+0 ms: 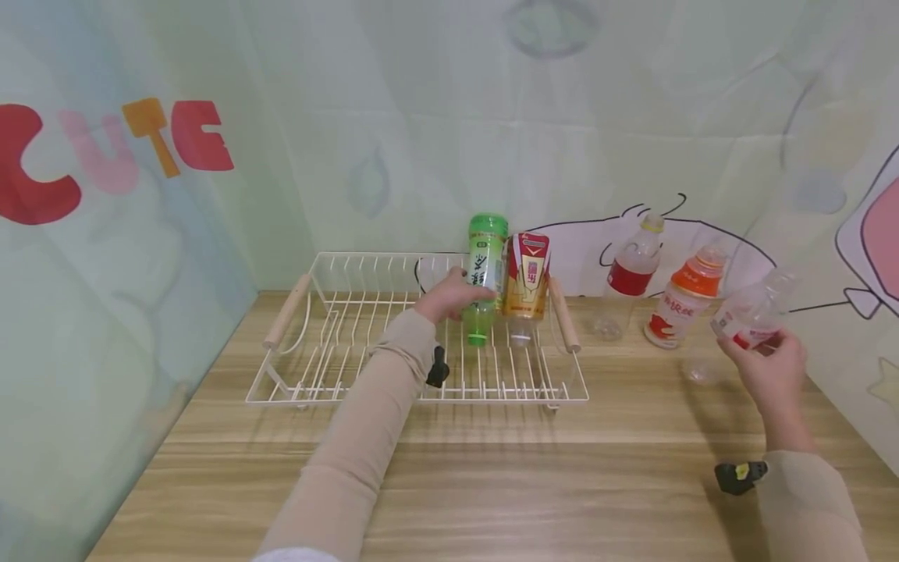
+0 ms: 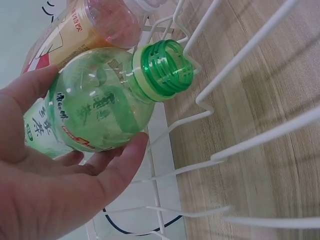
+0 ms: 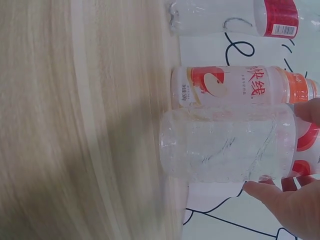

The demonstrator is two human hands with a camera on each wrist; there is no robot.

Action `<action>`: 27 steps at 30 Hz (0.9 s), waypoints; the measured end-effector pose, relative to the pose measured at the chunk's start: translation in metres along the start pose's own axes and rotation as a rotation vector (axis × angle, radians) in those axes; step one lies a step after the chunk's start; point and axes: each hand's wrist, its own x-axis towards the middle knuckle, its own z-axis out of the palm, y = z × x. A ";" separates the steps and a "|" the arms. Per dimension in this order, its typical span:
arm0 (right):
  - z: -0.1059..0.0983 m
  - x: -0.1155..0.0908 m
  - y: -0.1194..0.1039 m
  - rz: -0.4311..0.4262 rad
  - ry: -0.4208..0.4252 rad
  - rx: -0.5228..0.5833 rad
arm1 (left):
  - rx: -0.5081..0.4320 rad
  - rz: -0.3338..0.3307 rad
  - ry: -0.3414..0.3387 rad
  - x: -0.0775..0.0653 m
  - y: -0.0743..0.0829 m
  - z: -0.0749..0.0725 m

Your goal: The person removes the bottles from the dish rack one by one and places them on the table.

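My left hand holds a green plastic bottle mouth down at the right part of a white wire dish rack. In the left wrist view the thumb and fingers curve round its shoulder, and its green neck has no cap. Beside it in the rack leans another upturned bottle with a red and gold label. My right hand grips a clear bottle with a red and white label, near the top. Whether its base touches the table cannot be told.
An orange and white bottle stands next to the clear one. Left of it is a clear bottle with a red label. Wooden handles rise at the rack's ends. A printed curtain hangs behind the wooden table.
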 end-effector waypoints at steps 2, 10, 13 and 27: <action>0.001 0.001 0.000 -0.008 0.006 -0.007 | -0.010 -0.002 -0.001 -0.001 0.000 -0.001; 0.001 0.001 0.004 -0.035 -0.008 -0.012 | -0.009 0.002 -0.001 -0.003 0.002 -0.006; 0.001 0.001 0.005 -0.028 -0.022 -0.012 | -0.011 0.019 0.002 -0.004 0.004 -0.008; 0.002 0.000 0.005 -0.087 -0.038 -0.019 | -0.012 0.040 0.035 -0.018 0.025 -0.023</action>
